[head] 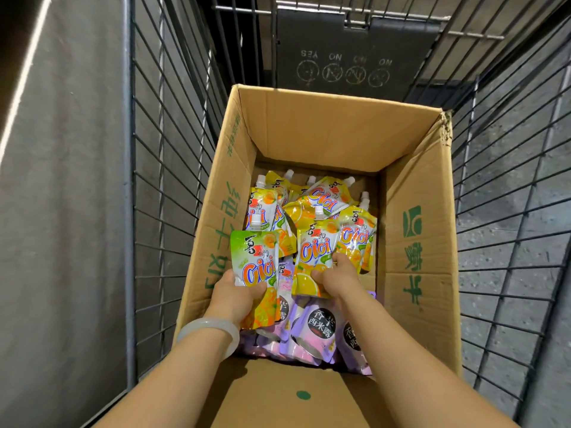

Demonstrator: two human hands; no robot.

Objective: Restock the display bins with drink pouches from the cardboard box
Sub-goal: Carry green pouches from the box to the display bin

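Cardboard box point(414, 230) in wire cart point(173, 180), holding orange and purple pouches, hands apart, left hand point(238, 296) and right hand point(336, 274) each gripping 1 orange pouch point(255, 267)

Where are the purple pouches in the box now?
In the head view, the purple pouches lie at the near end of the cardboard box, under both hands, beside the orange pouches.

I read "Cici" on the orange pouches point(315, 251) in the box. Far off, a dark panel point(355, 54) shows "YES" and "NO", upside down. The purple pouches point(318, 329) carry "西米露".

open cardboard box point(414, 242), yellow drink pouches point(321, 205) inside
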